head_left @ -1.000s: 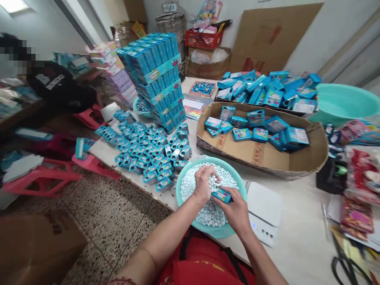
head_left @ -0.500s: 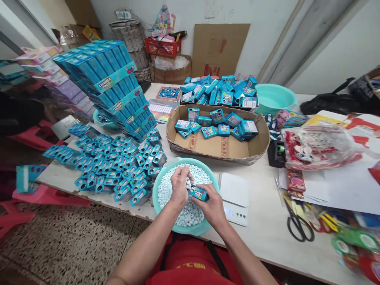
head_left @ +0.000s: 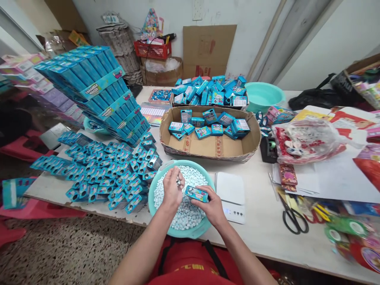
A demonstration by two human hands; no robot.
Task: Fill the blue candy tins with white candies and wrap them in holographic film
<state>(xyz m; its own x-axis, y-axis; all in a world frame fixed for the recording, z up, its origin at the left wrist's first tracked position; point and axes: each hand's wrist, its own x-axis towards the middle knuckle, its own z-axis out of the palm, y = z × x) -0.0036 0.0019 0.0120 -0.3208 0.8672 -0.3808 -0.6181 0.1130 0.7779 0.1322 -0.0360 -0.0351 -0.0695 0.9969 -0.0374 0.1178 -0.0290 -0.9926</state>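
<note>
Over a turquoise basin of small pale candies, my left hand is curled closed, with a few candies showing between its fingers. My right hand grips a small blue candy box by its right end, thumb in front and fingers behind. The box is tilted, its printed face up, and its left end lies a little apart from my left hand. A white digital scale stands just right of the basin. Many small blue boxes with round openings on top crowd the table at the left.
Behind the basin is a cut-down cardboard box with several blue boxes in it. A fuller box stands behind that. A tall stack of display boxes leans at the left. Scissors and a tape dispenser lie at the right.
My left hand has drawn away from the box's end, to the left, still closed on candies. The box in my right hand shows more of its face. The view has shifted slightly rightward.
</note>
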